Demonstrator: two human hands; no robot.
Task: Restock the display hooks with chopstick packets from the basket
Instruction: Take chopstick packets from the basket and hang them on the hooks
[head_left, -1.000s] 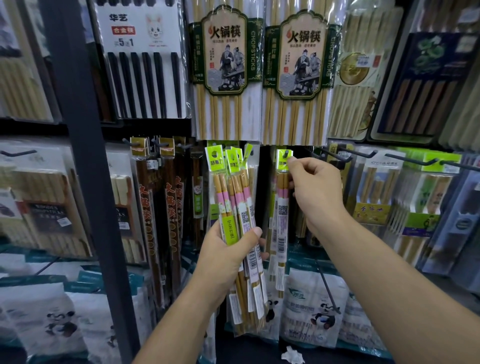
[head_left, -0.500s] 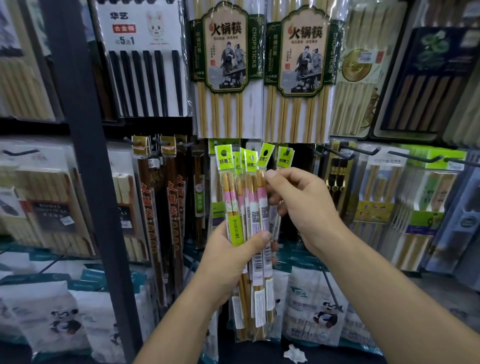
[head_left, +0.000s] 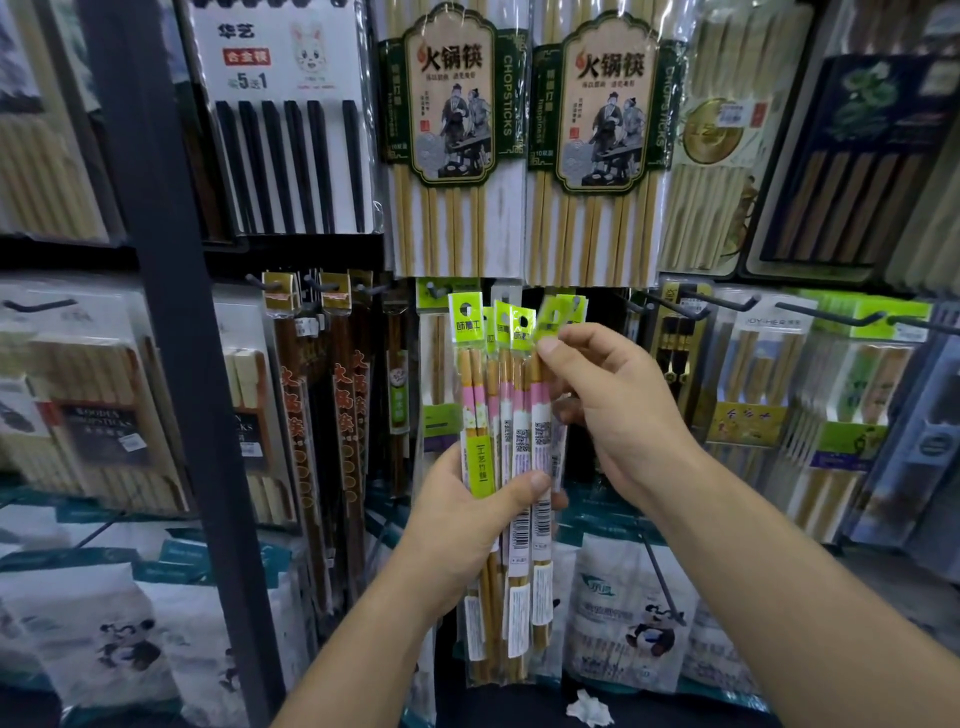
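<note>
Left hand (head_left: 467, 514) is gripping the chopstick packets (head_left: 511, 415); right hand (head_left: 613, 410) is pinching one green header (head_left: 551, 318), likely next threading it onto a display hook (head_left: 727, 305).

chopstick packets (head_left: 511, 415): lime-green headers, pink-banded tan sticks | upright post (head_left: 171, 322): black

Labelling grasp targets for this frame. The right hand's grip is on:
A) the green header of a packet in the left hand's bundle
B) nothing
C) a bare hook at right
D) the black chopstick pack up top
A: the right hand pinches the green header of the rightmost packet in the bundle, which the left hand holds around its middle.
</note>
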